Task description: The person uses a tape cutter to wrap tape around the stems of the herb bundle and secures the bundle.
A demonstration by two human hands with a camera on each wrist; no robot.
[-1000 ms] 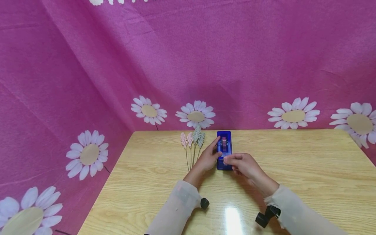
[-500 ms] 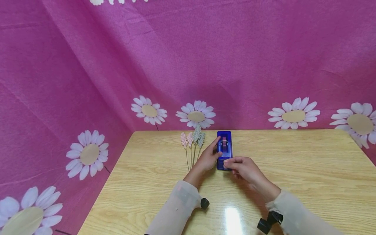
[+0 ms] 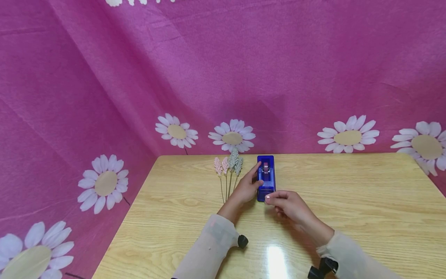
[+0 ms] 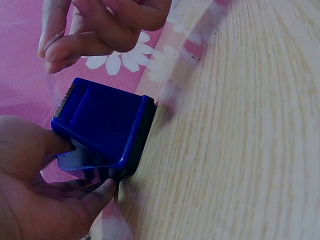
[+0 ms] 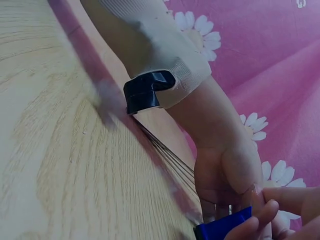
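Note:
A blue tape dispenser (image 3: 267, 190) stands on the table, a roll of tape (image 3: 266, 166) set in its far half. My left hand (image 3: 246, 188) grips it from the left, the thumb near its top and the fingers along its side. In the left wrist view, a toothed cutter (image 4: 64, 102) shows on the dispenser's end. My right hand (image 3: 290, 207) is at the near end, thumb and index finger pinching clear tape (image 4: 54, 95). The tape is faint and stretches from the fingers toward the cutter. In the right wrist view, my right hand partly hides the dispenser (image 5: 225, 227).
Left of the dispenser lie several artificial flower stems, pink heads (image 3: 218, 166) beside grey-green ones (image 3: 234, 159). The wooden table (image 3: 348, 193) ends at a pink cloth backdrop (image 3: 296, 77) with printed daisies. Black wrist cameras (image 3: 242, 241) sit on both sleeves.
My right hand has drawn back toward me from the dispenser's top, still pinching the tape. The roll appears slightly turned. My left hand stays in place on the dispenser.

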